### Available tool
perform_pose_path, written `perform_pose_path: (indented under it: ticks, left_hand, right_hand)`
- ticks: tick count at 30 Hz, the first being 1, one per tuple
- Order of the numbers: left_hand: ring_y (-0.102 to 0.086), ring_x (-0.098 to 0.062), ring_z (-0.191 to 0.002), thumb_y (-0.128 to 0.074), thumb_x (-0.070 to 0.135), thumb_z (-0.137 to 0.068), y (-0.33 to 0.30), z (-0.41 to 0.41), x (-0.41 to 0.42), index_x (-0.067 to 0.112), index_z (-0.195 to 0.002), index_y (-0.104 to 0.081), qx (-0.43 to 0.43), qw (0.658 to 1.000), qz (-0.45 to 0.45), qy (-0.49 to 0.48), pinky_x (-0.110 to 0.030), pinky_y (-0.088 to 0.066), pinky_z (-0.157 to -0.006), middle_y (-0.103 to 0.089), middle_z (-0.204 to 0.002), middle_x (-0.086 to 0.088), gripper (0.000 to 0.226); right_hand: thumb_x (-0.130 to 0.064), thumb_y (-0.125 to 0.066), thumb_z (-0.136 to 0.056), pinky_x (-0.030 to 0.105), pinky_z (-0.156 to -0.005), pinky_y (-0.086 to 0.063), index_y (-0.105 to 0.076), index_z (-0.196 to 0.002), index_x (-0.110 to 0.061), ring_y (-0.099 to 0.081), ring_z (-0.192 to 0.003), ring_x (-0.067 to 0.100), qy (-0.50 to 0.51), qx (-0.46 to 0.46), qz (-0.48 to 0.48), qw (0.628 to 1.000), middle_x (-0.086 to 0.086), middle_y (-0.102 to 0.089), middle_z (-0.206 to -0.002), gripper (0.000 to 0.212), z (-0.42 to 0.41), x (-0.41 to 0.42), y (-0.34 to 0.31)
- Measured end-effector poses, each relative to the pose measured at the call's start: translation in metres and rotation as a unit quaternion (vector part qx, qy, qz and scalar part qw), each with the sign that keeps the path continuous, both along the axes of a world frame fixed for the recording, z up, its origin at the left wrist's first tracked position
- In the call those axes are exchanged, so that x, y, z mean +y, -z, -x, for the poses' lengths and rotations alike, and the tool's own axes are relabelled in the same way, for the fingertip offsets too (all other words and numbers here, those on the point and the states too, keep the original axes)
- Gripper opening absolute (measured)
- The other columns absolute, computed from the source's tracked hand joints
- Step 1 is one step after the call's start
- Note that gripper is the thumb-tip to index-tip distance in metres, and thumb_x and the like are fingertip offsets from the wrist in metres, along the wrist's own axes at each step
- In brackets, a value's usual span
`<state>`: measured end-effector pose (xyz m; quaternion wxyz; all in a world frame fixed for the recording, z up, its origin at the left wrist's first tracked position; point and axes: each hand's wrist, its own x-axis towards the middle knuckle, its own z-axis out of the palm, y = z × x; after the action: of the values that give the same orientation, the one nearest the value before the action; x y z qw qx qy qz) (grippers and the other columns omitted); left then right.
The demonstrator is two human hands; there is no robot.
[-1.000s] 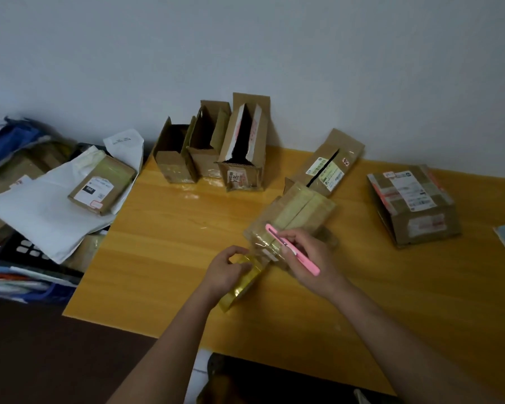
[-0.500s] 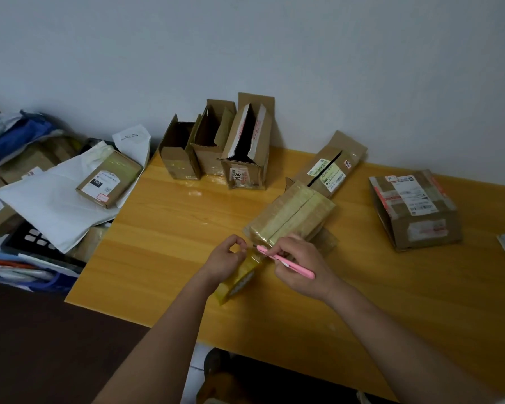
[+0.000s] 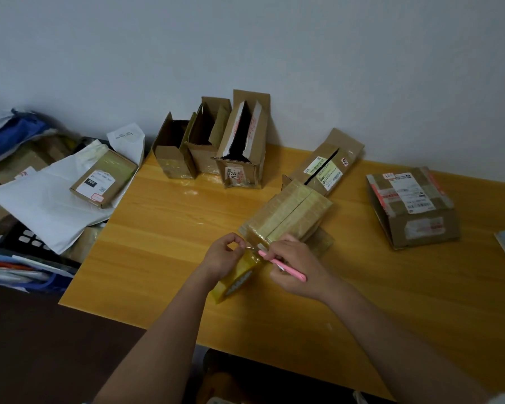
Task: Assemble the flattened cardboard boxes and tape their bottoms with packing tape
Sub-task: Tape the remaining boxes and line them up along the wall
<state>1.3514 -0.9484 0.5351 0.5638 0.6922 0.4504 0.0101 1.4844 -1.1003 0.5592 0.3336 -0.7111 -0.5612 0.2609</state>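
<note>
Holding, nearest: left hand (image 3: 223, 258) grips the packing tape roll (image 3: 236, 279); right hand (image 3: 293, 268) clasps a pink cutter (image 3: 283, 265), tip at the tape strand running to the box in hand (image 3: 286, 217). Its bottom seam already carries tape; strip apparently awaiting the cut.

Behind it: a slit-topped box (image 3: 325, 167), status unclear. Right, well apart: a labelled box (image 3: 411, 205). Far, by the wall: three upright boxes (image 3: 213, 147), assembled, tops open. Flattened stock remaining: cannot tell.

Table (image 3: 158, 243): bare room left and front; front edge close below the forearms; clutter pile (image 3: 47, 199) just beside the left edge.
</note>
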Motion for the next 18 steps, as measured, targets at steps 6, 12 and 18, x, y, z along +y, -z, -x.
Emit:
perform_pose_path:
  ticks: [6, 12, 18]
  left_hand:
    - [-0.032, -0.015, -0.056, -0.057, 0.021, -0.097, -0.003, -0.001, 0.004, 0.018, -0.083, -0.057, 0.002, 1.0, -0.003, 0.014, -0.017, -0.03, -0.042, -0.039, -0.068, -0.003, 0.015]
    - [-0.032, -0.016, -0.054, -0.059, 0.02, -0.096, -0.003, -0.003, 0.007, 0.019, -0.08, -0.058, 0.001, 1.0, 0.013, 0.021, -0.022, -0.029, -0.044, -0.039, -0.065, -0.005, 0.016]
    - [-0.039, -0.021, -0.064, -0.059, 0.019, -0.096, -0.005, -0.003, 0.007, 0.014, -0.084, -0.061, -0.01, 1.0, 0.014, 0.025, -0.025, -0.033, -0.051, -0.044, -0.068, -0.007, 0.013]
  right_hand:
    - [-0.02, -0.056, -0.071, 0.018, -0.055, -0.037, -0.051, -0.063, -0.032, -0.049, -0.064, 0.004, 0.078, 0.073, -0.027, 0.994, -0.011, -0.051, -0.07, 0.016, -0.004, 0.001, -0.009]
    - [-0.019, -0.059, -0.081, 0.016, -0.057, -0.038, -0.067, -0.085, -0.021, -0.054, -0.07, 0.005, 0.138, 0.117, -0.05, 0.982, -0.008, -0.06, -0.077, 0.009, -0.003, 0.004, -0.011]
    - [-0.013, -0.063, -0.084, 0.024, -0.073, -0.051, -0.07, -0.101, -0.02, -0.05, -0.089, 0.005, 0.093, 0.058, -0.005, 0.994, -0.005, -0.054, -0.091, 0.019, 0.006, 0.006, -0.013]
